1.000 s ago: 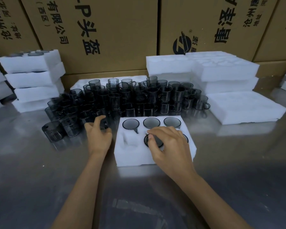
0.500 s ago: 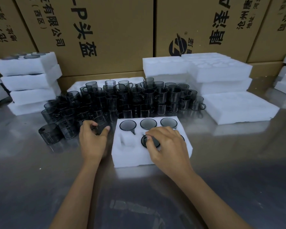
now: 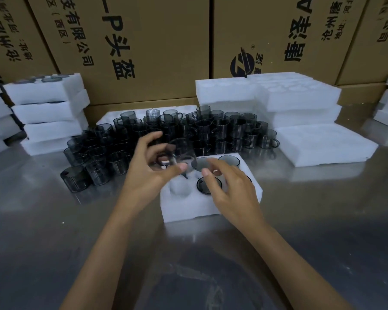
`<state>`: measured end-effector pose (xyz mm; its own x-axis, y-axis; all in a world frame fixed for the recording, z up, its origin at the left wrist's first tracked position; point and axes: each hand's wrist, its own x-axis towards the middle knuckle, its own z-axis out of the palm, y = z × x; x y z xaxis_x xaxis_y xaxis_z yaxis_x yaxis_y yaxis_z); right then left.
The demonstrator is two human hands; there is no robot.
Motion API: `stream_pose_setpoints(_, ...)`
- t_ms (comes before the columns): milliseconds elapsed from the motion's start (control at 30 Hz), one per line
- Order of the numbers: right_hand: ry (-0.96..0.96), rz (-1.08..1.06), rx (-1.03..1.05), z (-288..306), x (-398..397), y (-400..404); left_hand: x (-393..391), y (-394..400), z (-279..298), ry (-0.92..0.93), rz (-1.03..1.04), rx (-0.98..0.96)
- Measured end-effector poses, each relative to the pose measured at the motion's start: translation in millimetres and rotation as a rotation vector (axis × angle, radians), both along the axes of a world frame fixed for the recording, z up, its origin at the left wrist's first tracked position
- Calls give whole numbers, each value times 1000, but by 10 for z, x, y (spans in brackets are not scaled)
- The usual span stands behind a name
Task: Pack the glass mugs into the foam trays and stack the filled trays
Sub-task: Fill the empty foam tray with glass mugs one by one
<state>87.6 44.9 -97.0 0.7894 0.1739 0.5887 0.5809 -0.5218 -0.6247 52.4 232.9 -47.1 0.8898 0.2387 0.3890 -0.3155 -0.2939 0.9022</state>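
Foam tray [image 3: 188,209] on bench [image 3: 54,242], near-left pocket [image 3: 179,187] unfilled. Mug [image 3: 182,153] just above that pocket, blurred, tilt unclear, pinched by left hand [image 3: 148,168] fingers. Right hand [image 3: 231,186] just right, fingers loosely spread, touching nothing.

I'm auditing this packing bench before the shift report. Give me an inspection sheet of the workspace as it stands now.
Surface: shiny metal table, reflective.
Job's things: foam tray at centre, mugs seated in several pockets, front-left pocket vacant; loose glass mugs crowded behind; filled trays stacked left.
Clutter: spare foam trays piled right.
Hands: left hand grips a mug above the tray; right hand over the tray, holding nothing.
Cables: nothing seen.
Surroundings: printed cardboard cartons behind.
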Motion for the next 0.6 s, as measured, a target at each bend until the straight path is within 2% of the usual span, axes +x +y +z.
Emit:
stream_pose_setpoints(100, 95, 93, 93, 49, -29, 0, -101, -70, 1, 119, -145, 133)
stream_pose_setpoints(167, 99, 155, 100, 58, -48, 7, -132, -122, -16, 100, -169, 208)
stream_pose_setpoints(267, 55, 181, 42, 53, -88, 39, -146, -194, -48, 19, -140, 294)
stream_pose_setpoints(400, -26, 170, 66, 53, -103, 61, -144, -219, -85, -73, -24, 481)
stream_pose_setpoints(600, -155, 81, 107, 32, -95, 98, -132, -216, -96, -100, 17, 476)
